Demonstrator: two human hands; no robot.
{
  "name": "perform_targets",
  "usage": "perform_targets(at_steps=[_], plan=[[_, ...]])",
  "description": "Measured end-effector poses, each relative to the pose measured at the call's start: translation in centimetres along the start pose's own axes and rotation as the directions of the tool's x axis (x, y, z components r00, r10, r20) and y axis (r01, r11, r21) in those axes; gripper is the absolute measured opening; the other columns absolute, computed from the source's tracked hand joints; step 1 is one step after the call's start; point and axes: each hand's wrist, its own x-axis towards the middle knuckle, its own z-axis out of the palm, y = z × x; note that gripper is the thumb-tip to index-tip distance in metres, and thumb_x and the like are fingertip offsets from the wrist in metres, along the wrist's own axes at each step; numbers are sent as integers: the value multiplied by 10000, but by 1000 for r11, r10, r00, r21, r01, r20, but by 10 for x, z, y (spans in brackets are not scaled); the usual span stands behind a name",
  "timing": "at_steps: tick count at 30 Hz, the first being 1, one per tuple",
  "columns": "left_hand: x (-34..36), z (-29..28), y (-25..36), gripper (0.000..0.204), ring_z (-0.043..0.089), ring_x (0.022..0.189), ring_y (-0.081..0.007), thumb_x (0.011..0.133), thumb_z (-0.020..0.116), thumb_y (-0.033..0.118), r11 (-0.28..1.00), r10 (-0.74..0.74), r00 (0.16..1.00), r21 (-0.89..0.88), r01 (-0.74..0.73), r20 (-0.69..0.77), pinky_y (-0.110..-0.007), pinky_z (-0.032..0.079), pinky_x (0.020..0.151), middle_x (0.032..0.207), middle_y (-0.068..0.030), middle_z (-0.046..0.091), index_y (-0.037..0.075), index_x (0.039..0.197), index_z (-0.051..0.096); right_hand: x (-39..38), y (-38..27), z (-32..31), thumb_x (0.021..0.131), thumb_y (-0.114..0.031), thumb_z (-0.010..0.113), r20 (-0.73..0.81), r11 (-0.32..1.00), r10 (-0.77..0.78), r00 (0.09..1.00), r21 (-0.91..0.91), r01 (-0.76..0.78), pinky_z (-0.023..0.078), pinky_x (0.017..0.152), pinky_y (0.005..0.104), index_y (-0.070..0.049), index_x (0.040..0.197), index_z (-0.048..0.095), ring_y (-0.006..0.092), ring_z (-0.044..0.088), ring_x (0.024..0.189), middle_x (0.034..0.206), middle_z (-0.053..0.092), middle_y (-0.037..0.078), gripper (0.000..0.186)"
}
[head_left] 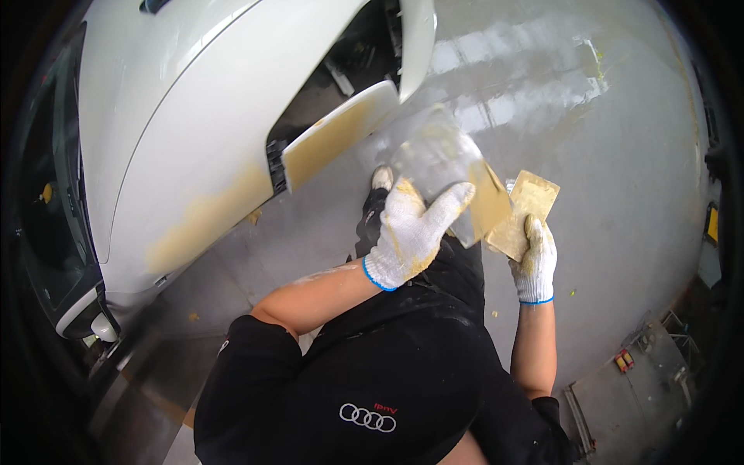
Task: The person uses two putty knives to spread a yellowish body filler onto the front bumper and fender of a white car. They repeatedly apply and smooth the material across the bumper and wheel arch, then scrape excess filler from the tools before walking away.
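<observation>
My left hand (411, 232), in a white knit glove stained with tan paste, is closed on a thin, pale, see-through board (438, 151). Its thumb lies across the board's face. Tan putty (491, 203) coats the board's right edge. In my right hand (540, 263), gloved the same way, is a flat putty spreader (539, 192) smeared with the same paste. The spreader's lower left part is right beside the coated edge; whether they touch I cannot tell.
A white car (194, 101) stands at the left, with a tan filler patch (213, 217) along its lower panel. A loose-edged lower panel (341, 132), also tan-coated, juts out beside the dark wheel opening. Grey floor (620, 178) spreads right; a metal stand (581, 418) is at lower right.
</observation>
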Motion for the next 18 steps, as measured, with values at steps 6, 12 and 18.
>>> perform_targets(at_steps=[6, 12, 18], plan=[[-6, 108, -41, 204, 707, 928, -159, 1039, 646, 0, 893, 409, 911, 185, -410, 42, -323, 596, 833, 1135, -93, 728, -38, 1239, 659, 3, -62, -50, 997, -193, 697, 144, 899, -325, 935, 353, 259, 634, 673, 374, 27, 1337, 577, 249, 751, 889, 1124, 725, 132, 423], [3, 251, -87, 200, 723, 938, -197, 1033, 650, 8, 390, 839, 503, 413, -823, 209, -334, 581, 861, 1132, -123, 758, -46, 1220, 695, 2, -151, -115, 1039, -348, 673, 146, 906, -289, 946, 361, 221, 604, 559, 380, 7, 1273, 596, 262, 743, 753, 1003, 735, 140, 432], [24, 380, -112, 261, 699, 793, -159, 1049, 626, 33, 650, 634, 686, 235, -723, 357, -296, 568, 690, 1118, -158, 750, -47, 1297, 638, 25, -246, -196, 1066, -152, 592, -153, 813, -445, 882, 345, 470, 604, 640, 339, 30, 1239, 656, 176, 729, 815, 997, 717, 71, 259]])
